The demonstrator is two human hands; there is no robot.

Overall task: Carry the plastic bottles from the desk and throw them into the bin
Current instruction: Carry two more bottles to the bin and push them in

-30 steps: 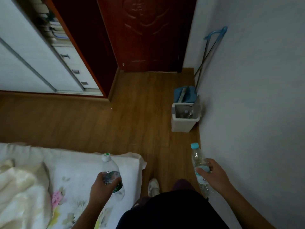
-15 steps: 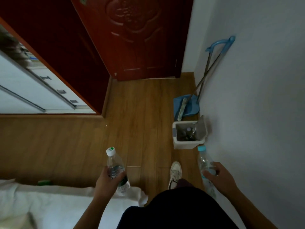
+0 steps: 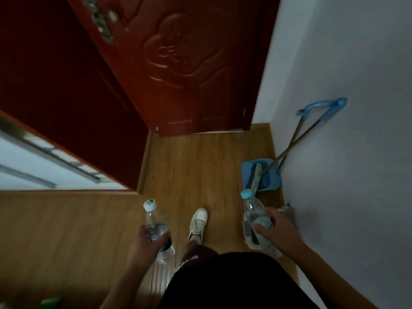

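Both bottles are in hand, not yet binned: the left hand (image 3: pixel 146 243) has its fingers clamped on the white-capped bottle (image 3: pixel 156 230), the right hand (image 3: pixel 277 230) on the blue-capped bottle (image 3: pixel 254 210), held over the bin (image 3: pixel 288 211) (mostly hidden) by the wall. Only the drops remain.

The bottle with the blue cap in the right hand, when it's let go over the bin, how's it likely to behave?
The bottle with the blue cap looks clear and mostly empty, so it is probably light and may bounce. Its thin plastic likely dents under the right hand. Being round, it could roll away on the wooden floor if it misses.
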